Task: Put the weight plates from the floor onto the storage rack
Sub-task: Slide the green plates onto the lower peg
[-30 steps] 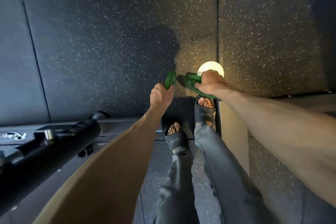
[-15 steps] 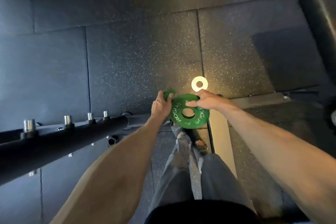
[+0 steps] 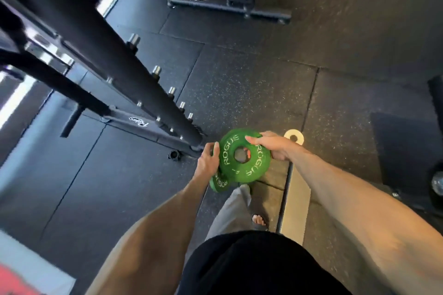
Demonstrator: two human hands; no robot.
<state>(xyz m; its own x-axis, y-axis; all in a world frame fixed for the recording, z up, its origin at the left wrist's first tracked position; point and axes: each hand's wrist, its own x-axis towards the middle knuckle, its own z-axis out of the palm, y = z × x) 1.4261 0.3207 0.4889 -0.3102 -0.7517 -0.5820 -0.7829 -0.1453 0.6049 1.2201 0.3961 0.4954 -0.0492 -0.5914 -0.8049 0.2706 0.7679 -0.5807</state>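
right hand: I see fingers curled over large green plate rim.
left hand: fingers curled round small green plate.
rack pegs: up-left of both plates; left hand nearer.

Across the room stands a second black steel frame, its base bar carrying a small pale logo and its uprights running up out of sight. Daylight comes in bright strips through the windows on the left. A small black ring-shaped collar lies alone, well left of a pale wooden strip with a metal edge. Just beside that strip is a sandalled foot with bare toes showing, under a grey trouser leg. The shirt is black. Something red sits blurred in the near left corner, and a shiny round metal end shows at the far right, too blurred to name.
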